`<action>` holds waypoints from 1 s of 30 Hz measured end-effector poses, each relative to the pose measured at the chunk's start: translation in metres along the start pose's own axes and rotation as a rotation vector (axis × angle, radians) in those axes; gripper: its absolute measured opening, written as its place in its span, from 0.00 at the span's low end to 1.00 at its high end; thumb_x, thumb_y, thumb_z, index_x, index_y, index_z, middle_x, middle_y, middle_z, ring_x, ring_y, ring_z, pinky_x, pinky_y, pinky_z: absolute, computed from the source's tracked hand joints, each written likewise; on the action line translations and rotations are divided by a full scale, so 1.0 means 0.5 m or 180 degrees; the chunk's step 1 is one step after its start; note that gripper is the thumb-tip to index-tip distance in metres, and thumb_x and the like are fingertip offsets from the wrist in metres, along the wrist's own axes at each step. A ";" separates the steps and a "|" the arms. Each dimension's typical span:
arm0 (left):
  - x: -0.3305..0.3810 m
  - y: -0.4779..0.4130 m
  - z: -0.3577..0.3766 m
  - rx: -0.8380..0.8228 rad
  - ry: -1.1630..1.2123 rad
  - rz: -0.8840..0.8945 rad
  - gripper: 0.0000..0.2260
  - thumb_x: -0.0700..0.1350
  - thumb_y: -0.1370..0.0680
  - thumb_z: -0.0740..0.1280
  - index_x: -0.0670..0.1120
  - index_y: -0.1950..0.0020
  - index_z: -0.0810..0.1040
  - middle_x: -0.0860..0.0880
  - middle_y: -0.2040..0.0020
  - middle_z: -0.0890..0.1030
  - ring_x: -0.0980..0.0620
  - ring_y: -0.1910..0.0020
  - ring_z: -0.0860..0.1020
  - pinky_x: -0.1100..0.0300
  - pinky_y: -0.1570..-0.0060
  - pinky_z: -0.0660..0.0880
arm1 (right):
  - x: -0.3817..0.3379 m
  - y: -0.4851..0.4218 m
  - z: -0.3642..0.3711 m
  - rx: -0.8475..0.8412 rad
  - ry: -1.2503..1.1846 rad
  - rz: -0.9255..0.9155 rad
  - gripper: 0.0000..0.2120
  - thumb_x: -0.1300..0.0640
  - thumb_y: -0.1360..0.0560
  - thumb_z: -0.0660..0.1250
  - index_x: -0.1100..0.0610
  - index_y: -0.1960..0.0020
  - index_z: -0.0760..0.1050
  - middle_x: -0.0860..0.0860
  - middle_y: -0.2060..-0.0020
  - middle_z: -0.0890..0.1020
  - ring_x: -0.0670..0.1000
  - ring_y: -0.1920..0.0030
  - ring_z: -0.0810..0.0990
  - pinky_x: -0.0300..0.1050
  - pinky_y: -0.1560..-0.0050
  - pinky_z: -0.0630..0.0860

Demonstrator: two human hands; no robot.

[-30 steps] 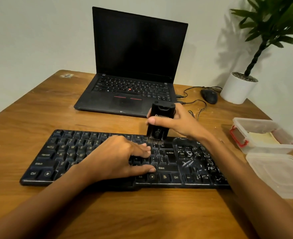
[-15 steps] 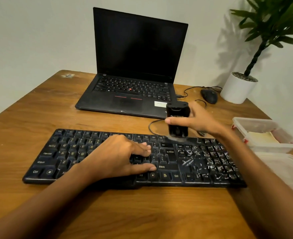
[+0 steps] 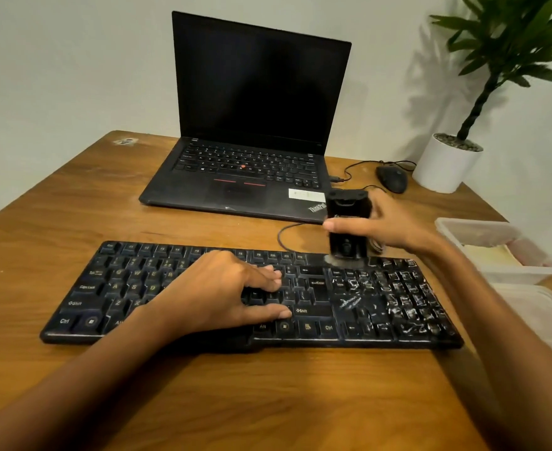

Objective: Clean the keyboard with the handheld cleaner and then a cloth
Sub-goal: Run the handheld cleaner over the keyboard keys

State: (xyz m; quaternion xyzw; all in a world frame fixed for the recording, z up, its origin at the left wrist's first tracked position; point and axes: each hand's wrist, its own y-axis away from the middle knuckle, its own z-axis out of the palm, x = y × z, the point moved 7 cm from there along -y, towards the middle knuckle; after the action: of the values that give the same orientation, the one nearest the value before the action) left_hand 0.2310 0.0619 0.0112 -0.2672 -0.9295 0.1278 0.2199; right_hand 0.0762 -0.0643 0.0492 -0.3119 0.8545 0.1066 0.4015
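Head view: the keyboard [image 3: 131, 281] lies on the bench [image 3: 73, 206], its long axis running left to right. The left grip [image 3: 222, 288] rests flat on its middle, fingers straight and spread, holding nothing and pinning the board. Right of it, the right grip [image 3: 395, 229] is curled round the cleaner [image 3: 348, 206], thumb across its front. The brush [image 3: 346, 260] points down at the far edge, above the arrow block. The white-smeared keys [image 3: 408, 297] lie right of the brush and nearer, so the right grip is the closer one. The next stroke likely runs nearward and right. Against a second ago, the cleaner has gone right along the far row; the left grip has not moved.
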 end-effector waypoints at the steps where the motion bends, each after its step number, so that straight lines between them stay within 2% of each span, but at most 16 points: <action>1: 0.000 0.000 0.000 0.0003 0.0009 -0.0003 0.27 0.69 0.29 0.58 0.50 0.46 0.82 0.57 0.46 0.80 0.69 0.45 0.73 0.68 0.45 0.73 | 0.005 0.002 -0.015 0.0065 -0.0011 -0.0022 0.19 0.48 0.34 0.74 0.58 0.50 0.75 0.52 0.55 0.83 0.48 0.55 0.81 0.37 0.55 0.78; 3: 0.001 -0.001 0.000 0.0025 0.0001 0.0013 0.27 0.68 0.29 0.58 0.50 0.47 0.82 0.57 0.47 0.81 0.68 0.46 0.74 0.67 0.46 0.74 | 0.001 -0.001 -0.005 0.0081 -0.0253 -0.0125 0.26 0.44 0.37 0.75 0.60 0.48 0.76 0.55 0.53 0.83 0.51 0.52 0.82 0.47 0.49 0.79; 5: 0.003 0.000 0.001 0.0011 -0.0009 0.0021 0.27 0.68 0.29 0.58 0.50 0.47 0.82 0.56 0.46 0.80 0.67 0.46 0.75 0.66 0.46 0.75 | -0.008 -0.011 0.039 -0.0047 -0.0239 -0.0130 0.29 0.41 0.39 0.73 0.60 0.47 0.75 0.55 0.53 0.83 0.52 0.51 0.82 0.49 0.48 0.79; 6: 0.003 0.000 0.001 -0.0010 -0.0008 0.0014 0.27 0.68 0.29 0.58 0.50 0.47 0.82 0.56 0.46 0.80 0.67 0.45 0.74 0.66 0.45 0.74 | -0.014 -0.019 0.054 -0.0040 -0.0143 -0.0187 0.29 0.41 0.38 0.73 0.61 0.48 0.75 0.55 0.54 0.83 0.51 0.52 0.82 0.49 0.49 0.79; 9: 0.002 0.001 0.001 0.0005 0.0016 0.0010 0.27 0.68 0.29 0.58 0.50 0.46 0.81 0.56 0.46 0.80 0.69 0.45 0.73 0.68 0.44 0.73 | -0.036 -0.033 0.040 0.0477 -0.0078 -0.0544 0.22 0.43 0.35 0.73 0.61 0.54 0.76 0.57 0.59 0.82 0.53 0.56 0.80 0.50 0.54 0.76; 11: 0.003 0.001 0.002 -0.0028 0.0006 0.0018 0.27 0.68 0.29 0.58 0.50 0.46 0.81 0.57 0.46 0.80 0.69 0.45 0.73 0.69 0.44 0.72 | -0.037 -0.028 0.040 0.0445 -0.0310 -0.0560 0.23 0.45 0.35 0.72 0.63 0.53 0.76 0.60 0.57 0.82 0.55 0.55 0.81 0.49 0.52 0.77; 13: 0.003 -0.001 0.000 -0.0014 -0.0037 0.0034 0.26 0.68 0.29 0.57 0.50 0.47 0.82 0.56 0.46 0.81 0.67 0.46 0.75 0.67 0.46 0.74 | -0.043 -0.025 0.062 0.0098 -0.0227 -0.0520 0.23 0.46 0.35 0.74 0.63 0.53 0.76 0.57 0.58 0.82 0.50 0.56 0.81 0.42 0.55 0.77; 14: 0.004 -0.001 0.000 -0.0018 -0.0032 0.0050 0.26 0.68 0.28 0.58 0.50 0.47 0.82 0.56 0.47 0.81 0.66 0.46 0.76 0.66 0.46 0.75 | -0.041 -0.026 0.065 0.0110 -0.0114 -0.0534 0.22 0.46 0.35 0.74 0.63 0.54 0.75 0.56 0.60 0.81 0.48 0.59 0.81 0.41 0.57 0.76; 17: 0.004 0.000 0.000 -0.0009 -0.0021 0.0069 0.26 0.67 0.28 0.58 0.49 0.47 0.82 0.55 0.46 0.81 0.65 0.46 0.76 0.63 0.47 0.76 | -0.042 -0.031 0.046 0.0548 0.0040 -0.0596 0.18 0.47 0.32 0.71 0.63 0.56 0.76 0.58 0.61 0.81 0.53 0.59 0.79 0.46 0.57 0.76; 19: 0.004 0.000 0.001 -0.0036 -0.0065 0.0060 0.26 0.68 0.28 0.57 0.50 0.47 0.82 0.56 0.46 0.81 0.65 0.46 0.76 0.64 0.47 0.76 | -0.041 -0.031 0.059 0.0439 -0.0182 -0.0509 0.16 0.50 0.32 0.71 0.62 0.54 0.76 0.59 0.60 0.81 0.53 0.57 0.80 0.46 0.56 0.76; 21: 0.003 -0.001 0.001 -0.0045 -0.0096 0.0035 0.27 0.68 0.29 0.57 0.50 0.47 0.82 0.56 0.46 0.81 0.66 0.46 0.76 0.65 0.47 0.76 | -0.030 -0.032 0.069 0.0432 -0.0118 -0.0358 0.14 0.48 0.33 0.71 0.58 0.56 0.76 0.53 0.62 0.81 0.48 0.59 0.80 0.43 0.57 0.76; 23: 0.002 0.000 0.000 -0.0026 -0.0081 0.0016 0.28 0.69 0.29 0.56 0.50 0.46 0.81 0.56 0.46 0.80 0.67 0.45 0.75 0.66 0.45 0.74 | -0.012 -0.030 0.043 0.0692 0.0199 -0.0303 0.13 0.47 0.32 0.72 0.56 0.60 0.75 0.52 0.64 0.81 0.50 0.61 0.79 0.47 0.58 0.74; 25: 0.002 0.002 -0.001 -0.0017 -0.0038 -0.0019 0.28 0.69 0.29 0.57 0.50 0.46 0.81 0.57 0.45 0.80 0.68 0.44 0.73 0.66 0.44 0.74 | -0.007 -0.009 0.022 0.0864 0.0278 -0.0293 0.16 0.45 0.33 0.72 0.59 0.59 0.76 0.55 0.62 0.82 0.52 0.59 0.80 0.50 0.58 0.75; 28: 0.004 0.003 -0.003 0.0009 -0.0085 -0.0026 0.27 0.68 0.29 0.58 0.50 0.47 0.82 0.57 0.46 0.80 0.69 0.45 0.74 0.65 0.47 0.75 | -0.035 0.050 0.000 0.0998 -0.0211 -0.0371 0.20 0.45 0.36 0.71 0.61 0.55 0.76 0.51 0.61 0.81 0.42 0.60 0.79 0.36 0.58 0.75; 30: 0.005 0.004 -0.008 0.0050 -0.0062 -0.0060 0.27 0.68 0.29 0.58 0.49 0.46 0.82 0.56 0.46 0.80 0.68 0.46 0.74 0.64 0.47 0.76 | -0.042 0.091 -0.009 0.0969 -0.0347 -0.0360 0.22 0.45 0.36 0.72 0.62 0.53 0.77 0.54 0.59 0.82 0.44 0.58 0.80 0.38 0.54 0.76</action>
State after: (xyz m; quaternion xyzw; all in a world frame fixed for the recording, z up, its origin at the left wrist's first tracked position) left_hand 0.2316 0.0654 0.0148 -0.2555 -0.9330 0.1355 0.2141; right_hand 0.0551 -0.0213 0.0648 -0.2888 0.8188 -0.0301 0.4952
